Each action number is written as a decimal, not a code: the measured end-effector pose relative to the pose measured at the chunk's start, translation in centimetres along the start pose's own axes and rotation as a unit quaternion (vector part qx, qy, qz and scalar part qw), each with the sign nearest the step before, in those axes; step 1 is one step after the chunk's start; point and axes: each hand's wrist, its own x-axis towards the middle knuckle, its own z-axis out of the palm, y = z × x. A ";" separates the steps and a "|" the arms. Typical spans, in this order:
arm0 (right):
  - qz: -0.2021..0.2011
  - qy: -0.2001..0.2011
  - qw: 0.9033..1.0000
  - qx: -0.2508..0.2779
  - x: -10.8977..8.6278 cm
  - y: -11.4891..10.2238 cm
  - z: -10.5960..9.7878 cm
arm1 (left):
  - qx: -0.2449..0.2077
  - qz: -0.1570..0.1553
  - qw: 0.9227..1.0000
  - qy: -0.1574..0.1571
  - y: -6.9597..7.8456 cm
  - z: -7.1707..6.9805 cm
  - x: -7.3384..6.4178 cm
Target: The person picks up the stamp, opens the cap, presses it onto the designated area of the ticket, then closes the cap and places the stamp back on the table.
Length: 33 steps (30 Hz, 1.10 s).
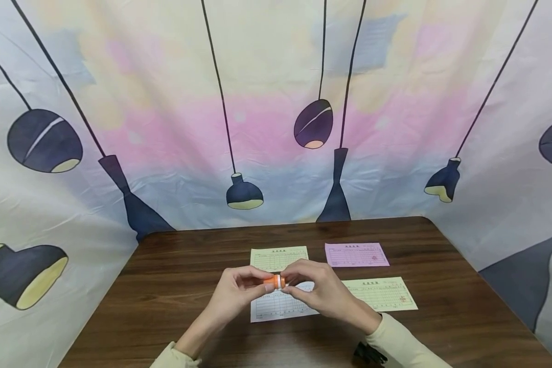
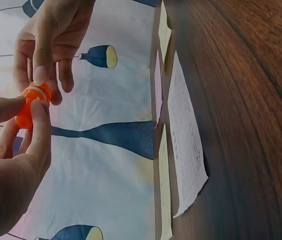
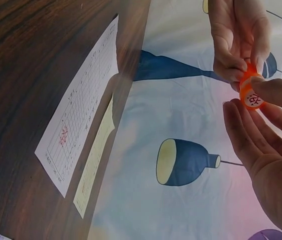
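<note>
A small orange stamp with a white band is held up in front of me over the table. My left hand pinches one end between thumb and fingers. At the other end my right hand grips it with thumb and fingertips. In the right wrist view the end of the stamp shows a white disc with red characters. Beneath the hands lies a white printed form, partly covered by the right hand in the head view. A red mark shows on this white form in the right wrist view.
A pale yellow form lies behind the white one. To its right is a pink form with a red mark. Another pale yellow form, also red-marked, lies right of my hands. A lamp-patterned cloth hangs behind the dark wooden table.
</note>
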 end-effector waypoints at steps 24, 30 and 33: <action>0.025 -0.009 1.000 0.001 0.1 0.0 0.2 | 0.020 -0.013 1.000 -0.004 -0.3 0.0 0.1; 0.031 -0.010 0.999 0.006 0.1 0.0 0.4 | 0.021 -0.016 1.000 -0.009 -0.4 0.0 0.1; 0.031 -0.010 0.999 0.007 0.0 0.0 0.6 | 0.023 -0.028 0.999 -0.009 -0.4 -0.1 0.0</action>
